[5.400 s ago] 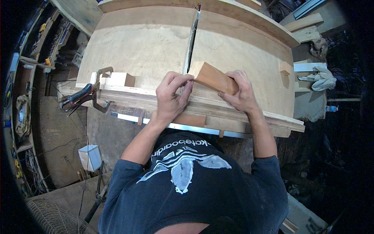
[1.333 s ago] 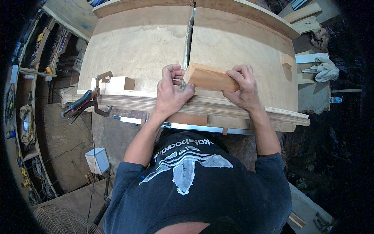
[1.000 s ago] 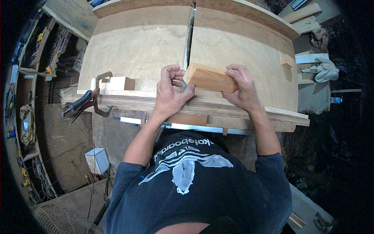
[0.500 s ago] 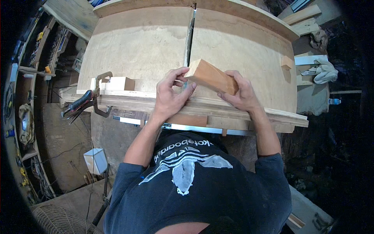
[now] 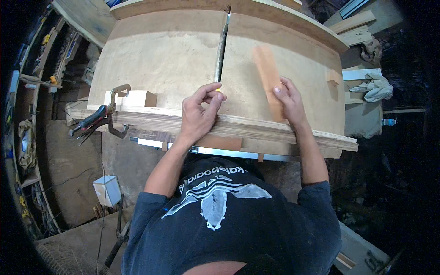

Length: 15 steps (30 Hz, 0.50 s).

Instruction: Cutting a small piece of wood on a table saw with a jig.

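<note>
My right hand (image 5: 288, 101) grips a reddish-tan wooden block (image 5: 268, 78), which is motion-blurred and turned lengthwise, pointing away from me. My left hand (image 5: 199, 112) is apart from the block, above the layered plywood rail (image 5: 256, 130); its fingers are curled with the thumb near them, and a small yellow bit (image 5: 219, 90) shows at the fingertips, too small to name. Behind it a narrow dark slot (image 5: 222, 50) runs through the plywood table surface (image 5: 156, 55).
A metal clamp (image 5: 119, 89) sits on the rail beside a pale block (image 5: 142, 98). A small block (image 5: 333, 78) is at the right and a tall board (image 5: 284, 13) along the back edge. Side shelves, cloths and offcuts surround the bench.
My right hand has swung the block away from my left fingertips and turned it from crosswise to lengthwise. My left fingers are more curled than before.
</note>
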Each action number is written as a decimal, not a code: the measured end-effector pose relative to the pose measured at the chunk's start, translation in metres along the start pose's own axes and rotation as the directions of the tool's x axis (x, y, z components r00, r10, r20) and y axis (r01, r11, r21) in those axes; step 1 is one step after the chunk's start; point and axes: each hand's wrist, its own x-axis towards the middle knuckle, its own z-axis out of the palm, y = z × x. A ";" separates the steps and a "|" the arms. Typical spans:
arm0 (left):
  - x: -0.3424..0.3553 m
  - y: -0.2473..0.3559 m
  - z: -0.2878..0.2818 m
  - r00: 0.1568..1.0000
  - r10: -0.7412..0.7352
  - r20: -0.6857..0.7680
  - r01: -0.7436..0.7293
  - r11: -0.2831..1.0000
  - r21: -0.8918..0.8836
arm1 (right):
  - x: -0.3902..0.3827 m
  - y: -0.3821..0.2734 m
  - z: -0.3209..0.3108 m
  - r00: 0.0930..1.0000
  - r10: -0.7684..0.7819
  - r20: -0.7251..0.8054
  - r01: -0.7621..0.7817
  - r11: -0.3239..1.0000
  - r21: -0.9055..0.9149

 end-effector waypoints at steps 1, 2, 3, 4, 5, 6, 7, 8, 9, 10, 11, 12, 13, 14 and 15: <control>0.000 0.005 -0.002 0.998 -0.050 0.024 0.050 0.999 0.014 | 0.005 0.009 -0.008 1.000 -0.001 -0.002 0.001 1.000 -0.004; 0.000 0.007 -0.003 0.994 -0.101 0.047 0.100 0.995 0.029 | 0.009 0.013 -0.014 0.989 0.145 0.019 -0.147 0.979 0.140; 0.000 0.006 -0.003 0.994 -0.099 0.046 0.098 0.995 0.025 | 0.011 0.016 -0.018 0.957 0.284 0.061 -0.290 0.916 0.277; 0.000 0.005 -0.003 0.997 -0.066 0.038 0.065 0.998 0.025 | 0.011 0.019 -0.022 0.957 0.283 0.059 -0.288 0.918 0.273; -0.001 0.003 -0.002 0.999 -0.035 0.026 0.034 0.999 0.026 | 0.011 0.012 -0.021 0.936 0.339 0.093 -0.348 0.851 0.394; -0.001 0.004 -0.002 0.999 -0.034 0.023 0.034 0.999 0.023 | 0.011 0.006 -0.021 0.911 0.389 0.135 -0.401 0.764 0.505; -0.001 0.004 -0.002 0.999 -0.045 0.023 0.044 0.999 0.019 | 0.010 0.003 -0.019 0.911 0.389 0.136 -0.402 0.766 0.501; -0.001 0.005 -0.003 0.998 -0.054 0.025 0.054 0.998 0.015 | 0.009 0.000 -0.018 0.909 0.394 0.135 -0.400 0.736 0.546; 0.000 0.005 -0.003 0.998 -0.054 0.022 0.054 0.998 0.012 | 0.009 -0.003 -0.016 0.907 0.400 0.135 -0.398 0.704 0.589; 0.000 0.005 -0.003 0.999 -0.040 0.032 0.039 0.999 0.013 | 0.009 -0.003 -0.017 0.907 0.399 0.136 -0.399 0.706 0.585; 0.001 0.005 -0.004 0.999 -0.025 0.043 0.025 1.000 0.016 | 0.009 -0.003 -0.017 0.910 0.388 0.150 -0.394 0.687 0.611; 0.001 0.005 -0.004 0.999 -0.025 0.040 0.025 1.000 0.015 | 0.009 -0.002 -0.017 0.912 0.376 0.163 -0.388 0.667 0.636; 0.001 0.005 -0.004 0.999 -0.028 0.040 0.027 1.000 0.011 | 0.011 0.000 -0.018 0.912 0.375 0.165 -0.390 0.668 0.634; 0.000 0.005 -0.004 0.999 -0.031 0.041 0.031 0.999 0.008 | 0.012 0.002 -0.020 0.908 0.397 0.135 -0.390 0.682 0.618; 0.000 0.005 -0.004 0.999 -0.032 0.039 0.032 0.999 0.008 | 0.012 0.005 -0.020 0.902 0.418 0.104 -0.392 0.695 0.603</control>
